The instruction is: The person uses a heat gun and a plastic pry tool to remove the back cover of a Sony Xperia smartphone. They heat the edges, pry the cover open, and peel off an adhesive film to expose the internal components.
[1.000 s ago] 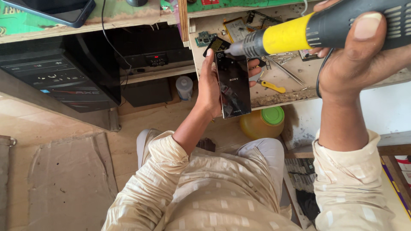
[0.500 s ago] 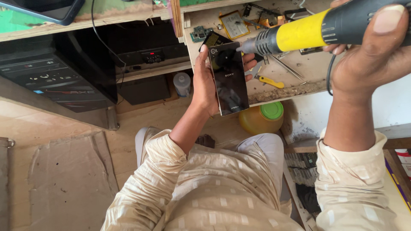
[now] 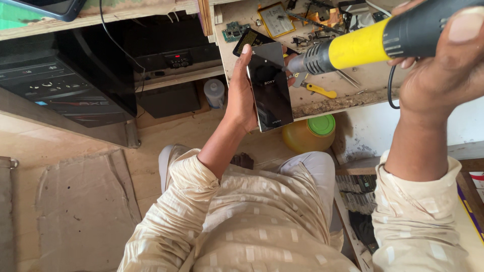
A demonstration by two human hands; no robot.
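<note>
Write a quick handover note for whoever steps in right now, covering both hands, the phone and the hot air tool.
Left hand: grips a black smartphone upright by its edge, glossy face toward the camera.
Right hand: holds a yellow and black heat gun, metal nozzle right at the phone's upper right edge.
Workbench: small circuit board, yellow-handled tool and loose parts behind the phone.
Done: phone looks intact, no panel lifted.
Left: heating looks in progress; whether any panel has loosened cannot be told.
</note>
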